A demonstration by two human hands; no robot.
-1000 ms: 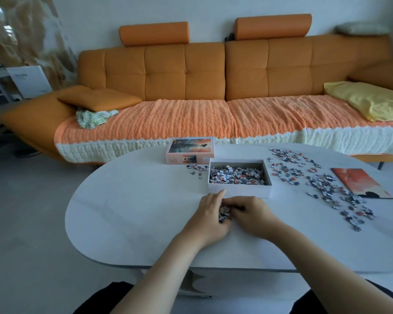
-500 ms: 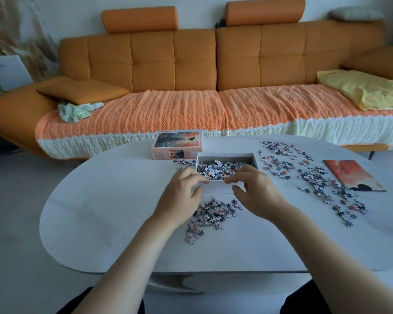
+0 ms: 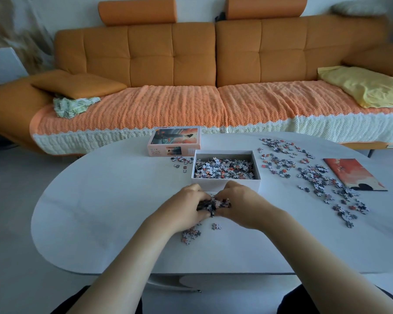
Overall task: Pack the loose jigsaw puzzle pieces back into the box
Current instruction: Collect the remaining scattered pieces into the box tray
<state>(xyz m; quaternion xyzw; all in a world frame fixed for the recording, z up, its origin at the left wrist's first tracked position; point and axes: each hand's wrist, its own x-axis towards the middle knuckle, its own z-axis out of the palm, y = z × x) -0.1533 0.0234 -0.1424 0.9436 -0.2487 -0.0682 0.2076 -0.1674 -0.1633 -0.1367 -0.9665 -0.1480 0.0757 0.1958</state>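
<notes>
Half a second earlier both hands had been up at the near rim of the box, with a loose spread of pieces lying on the desk below them; at this moment they had dropped back to the lower centre of the frame and closed on that spread. The left hand and right hand met knuckle to knuckle, each grip curled inward so the fingers cupped a dark clump of pieces between them, just in front of the box. Whether the clump had left the desk or was only being squeezed together on it was hard to say, since the fingers hid its underside. Most of the spread had gone into the clump, leaving a small leftover patch by the left wrist and a stray piece beside it. The box already held a layer of packed pieces, so this looked like another scoop-and-drop round. Much remained: a wide scatter at centre right beside the reference picture, and a few pieces left of the box, below the lid
</notes>
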